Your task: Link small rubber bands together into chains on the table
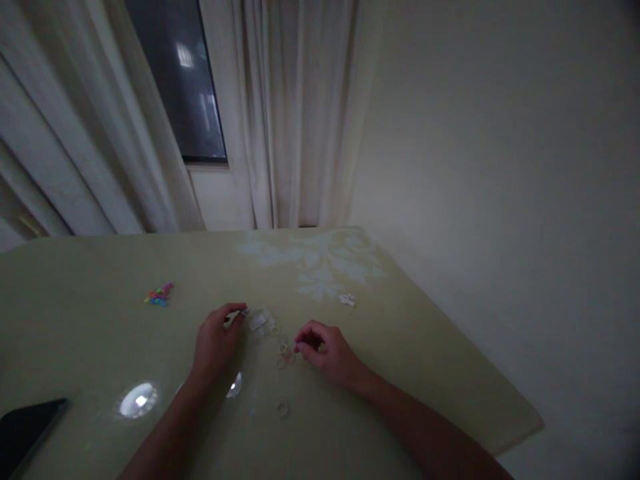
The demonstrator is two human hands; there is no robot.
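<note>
My left hand (216, 339) pinches the left edge of a small clear plastic bag (266, 319) that lies on the table and carries a whitish label. My right hand (327, 351) is curled, with thumb and forefinger brought together beside a small cluster of pale rings (283, 349). Whether a ring sits between those fingertips is too small and dim to tell. Some rings in the cluster look pinkish. One more ring (283, 408) lies apart, nearer to me.
A heap of small multicoloured pieces (159, 295) lies to the left, and a few small white pieces (347, 300) lie beyond my right hand. A dark flat device (30, 427) sits at the near left of the greenish table (425, 373). Wall and curtains border it.
</note>
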